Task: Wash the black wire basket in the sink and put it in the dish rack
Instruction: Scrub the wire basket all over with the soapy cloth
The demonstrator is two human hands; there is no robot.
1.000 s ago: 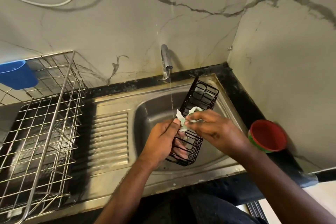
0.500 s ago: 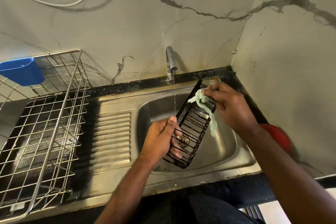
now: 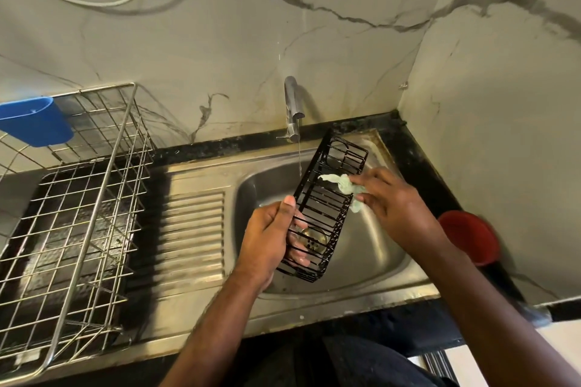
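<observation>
Between both hands [image 3: 272, 237] — black wire basket [image 3: 327, 207]

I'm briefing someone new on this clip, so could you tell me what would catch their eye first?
At centre, the left hand holds a black wire basket tilted over the sink, while the right hand rubs a pale green cloth on it under a thin stream from the tap. A steel dish rack stands at left.

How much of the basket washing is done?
Still the middle. The tap is running, the left hand holds the black wire basket over the sink, and the right hand wipes it with a pale green cloth. Left: the dish rack.
</observation>
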